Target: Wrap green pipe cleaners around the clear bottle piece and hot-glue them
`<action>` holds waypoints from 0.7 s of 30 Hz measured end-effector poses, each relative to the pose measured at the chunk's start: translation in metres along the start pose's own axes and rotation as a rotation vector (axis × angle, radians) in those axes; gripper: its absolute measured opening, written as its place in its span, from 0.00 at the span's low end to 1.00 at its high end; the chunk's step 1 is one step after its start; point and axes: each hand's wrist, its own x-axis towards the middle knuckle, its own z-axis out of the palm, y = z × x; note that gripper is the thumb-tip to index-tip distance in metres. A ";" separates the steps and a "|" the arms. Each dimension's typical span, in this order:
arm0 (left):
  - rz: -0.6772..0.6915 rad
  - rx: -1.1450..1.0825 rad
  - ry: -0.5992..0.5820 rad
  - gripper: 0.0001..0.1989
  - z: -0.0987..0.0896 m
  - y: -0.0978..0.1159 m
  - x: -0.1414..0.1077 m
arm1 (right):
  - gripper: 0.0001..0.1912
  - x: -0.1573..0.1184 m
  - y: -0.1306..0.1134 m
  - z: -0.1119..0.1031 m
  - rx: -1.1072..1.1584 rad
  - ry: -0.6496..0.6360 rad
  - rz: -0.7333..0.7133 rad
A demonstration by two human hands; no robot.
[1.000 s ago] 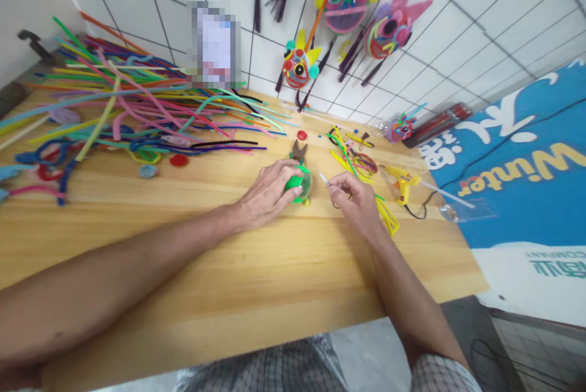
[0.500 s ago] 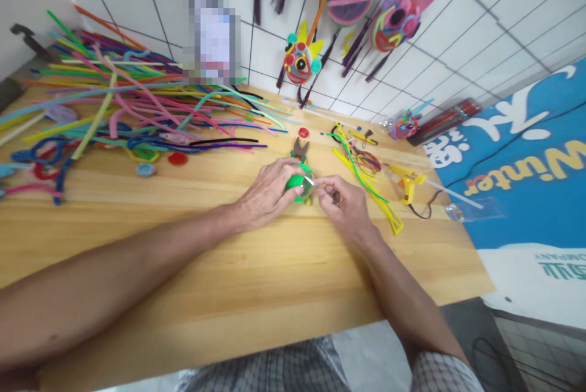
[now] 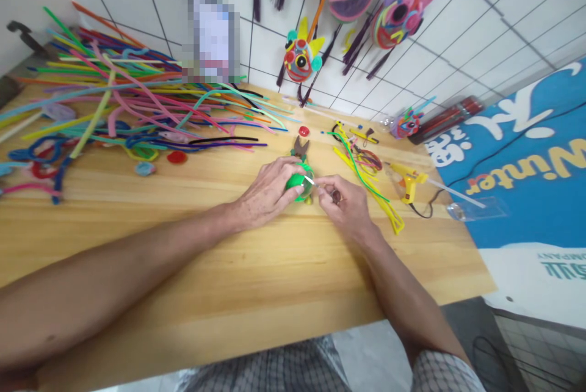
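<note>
My left hand (image 3: pixel 270 193) is closed around a round piece (image 3: pixel 296 183), part bright green and part clear, pressing it over the table with thumb and fingers. In my closed right hand (image 3: pixel 345 206) is a small metal tool with a bright pointed blade (image 3: pixel 310 181); a brownish part shows by the palm, and its exact kind is hidden. The blade tip touches or nearly touches the clear side of the round piece. Partly under my left fingers lie pliers (image 3: pixel 300 149), jaws pointing away from me. Beyond them is a small red disc (image 3: pixel 303 130).
Coloured fuzzy stems (image 3: pixel 151 99) are heaped at the left. To the right lie yellow and green strips (image 3: pixel 361 172) and a yellow glue gun (image 3: pixel 409 185) with its cord. Decorated masks (image 3: pixel 300 62) hang on the tiled wall. A dark red cylinder (image 3: pixel 451 118) lies at the back right.
Both hands keep almost the same place and grip on the round piece and the pointed tool. The view has shifted very slightly.
</note>
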 end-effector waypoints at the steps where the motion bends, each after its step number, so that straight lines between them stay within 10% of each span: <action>1: -0.002 -0.003 0.001 0.16 0.000 0.000 0.000 | 0.11 0.000 0.000 0.000 -0.006 -0.004 0.007; 21: -0.001 -0.014 0.004 0.17 0.001 0.000 0.000 | 0.11 -0.001 -0.002 0.002 -0.017 0.009 -0.016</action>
